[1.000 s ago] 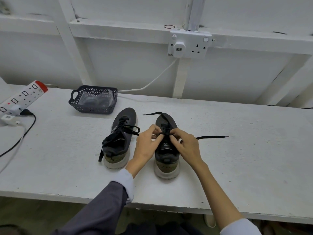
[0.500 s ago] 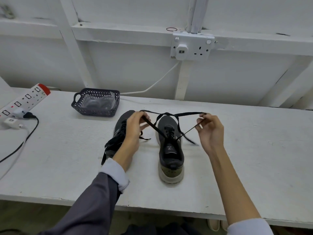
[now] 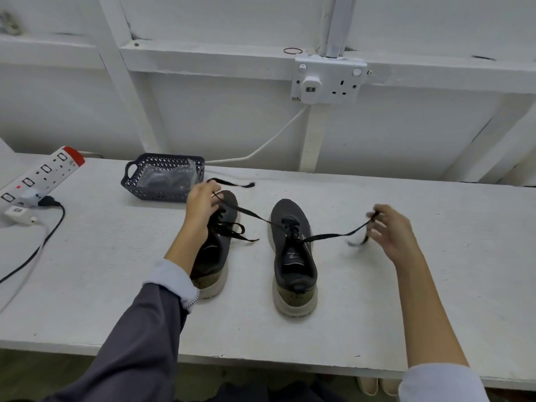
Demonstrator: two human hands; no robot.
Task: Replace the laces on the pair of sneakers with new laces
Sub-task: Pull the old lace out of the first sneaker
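Two dark grey sneakers with pale soles stand side by side on the white bench, toes pointing away from me. The right sneaker [image 3: 293,250] has its black lace [image 3: 330,235] drawn out to both sides. My left hand [image 3: 201,206] pinches one end of that lace above the left sneaker [image 3: 216,250], and the end trails off behind the hand. My right hand [image 3: 390,227] pinches the other end out to the right, with the tip hanging blurred below the fingers. The left sneaker's own lace lies loose across its tongue.
A dark plastic basket [image 3: 162,181] holding clear packets sits behind the left sneaker. A white power strip [image 3: 40,175] with a black cable [image 3: 37,250] lies at the far left. A wall socket [image 3: 329,82] is mounted above the bench [image 3: 435,285].
A second ago both hands worked at the right sneaker's eyelets. They have since drawn apart, pulling the lace ends out wide to left and right.
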